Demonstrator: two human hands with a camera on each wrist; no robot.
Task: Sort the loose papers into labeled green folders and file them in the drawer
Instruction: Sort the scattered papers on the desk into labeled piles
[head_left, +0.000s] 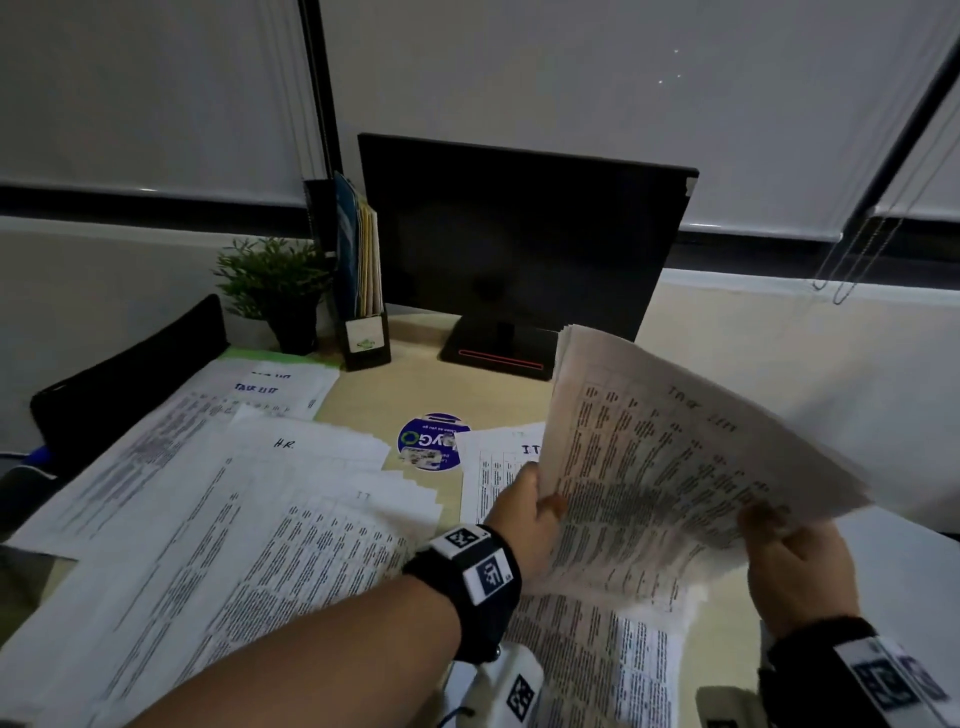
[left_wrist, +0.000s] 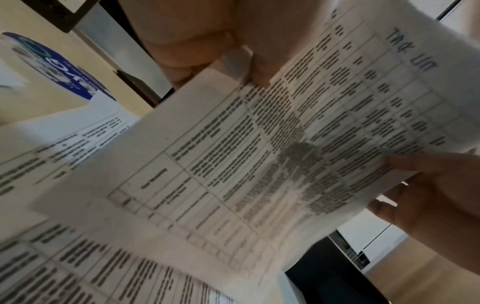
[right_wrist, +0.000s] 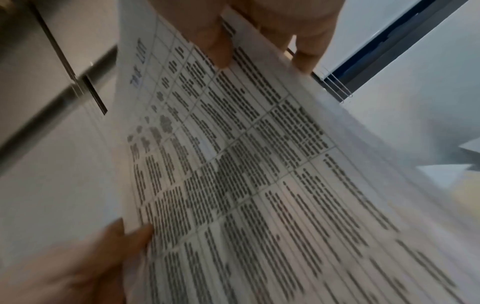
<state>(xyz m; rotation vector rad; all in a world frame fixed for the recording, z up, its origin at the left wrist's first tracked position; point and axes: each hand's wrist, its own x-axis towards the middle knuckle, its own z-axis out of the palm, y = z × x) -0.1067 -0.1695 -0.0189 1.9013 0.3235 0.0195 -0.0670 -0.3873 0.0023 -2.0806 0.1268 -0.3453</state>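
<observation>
Both hands hold a thin stack of printed papers tilted up above the desk, its top sheet a table with a handwritten heading. My left hand pinches the stack's left edge, thumb on top; the same stack fills the left wrist view. My right hand grips the lower right edge, thumb on the printed face of the stack. More loose papers lie fanned over the desk's left half, one marked "HR". A sheet marked "IT" lies under the raised stack. A green folder edge peeks out behind the far papers.
A dark monitor stands at the back centre. A black file holder with folders and a small potted plant stand at its left. A round blue sticker is on the desk. A black bag lies far left.
</observation>
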